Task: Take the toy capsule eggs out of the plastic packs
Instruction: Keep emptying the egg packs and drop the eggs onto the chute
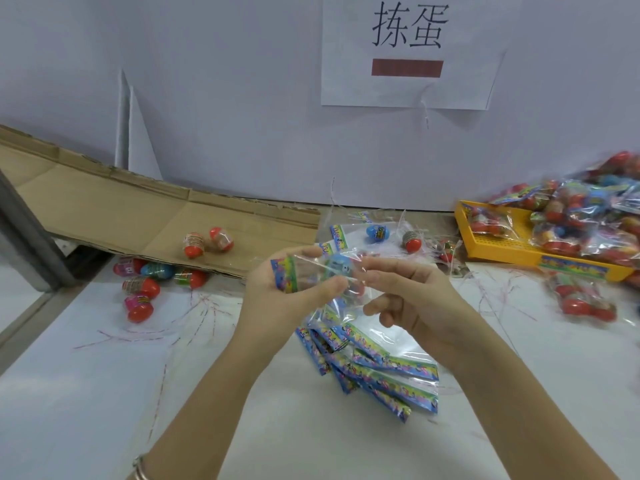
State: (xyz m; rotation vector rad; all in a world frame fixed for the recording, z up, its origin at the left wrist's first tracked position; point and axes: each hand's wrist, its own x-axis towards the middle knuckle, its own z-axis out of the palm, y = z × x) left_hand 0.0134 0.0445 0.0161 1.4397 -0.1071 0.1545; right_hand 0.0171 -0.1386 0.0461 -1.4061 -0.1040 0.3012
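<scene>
Far left, a flattened cardboard sheet (138, 209) slopes down from the wall, and two red capsule eggs (207, 242) lie on it. Just below its edge, a loose cluster of eggs (145, 285), red, pink and blue, sits on the white worktop (86, 393).

Centre, raised above the worktop: left hand (277, 299), grip closed round the printed header end of a clear plastic pack (304, 275), thumb across the front. A blue capsule egg (341, 265) sits inside the pack, between the two hands. Right hand (412, 299), grip pinching the pack's clear end, lower fingers loosely curled.

Under the hands, a heap of flat empty packs (374, 368). Behind them, a blue egg (375, 233) and a red egg (412, 241) lie loose.

Right, a yellow tray (502, 249) is piled with full packs (588, 216). One stray full pack (585, 303) lies on the worktop before it.
</scene>
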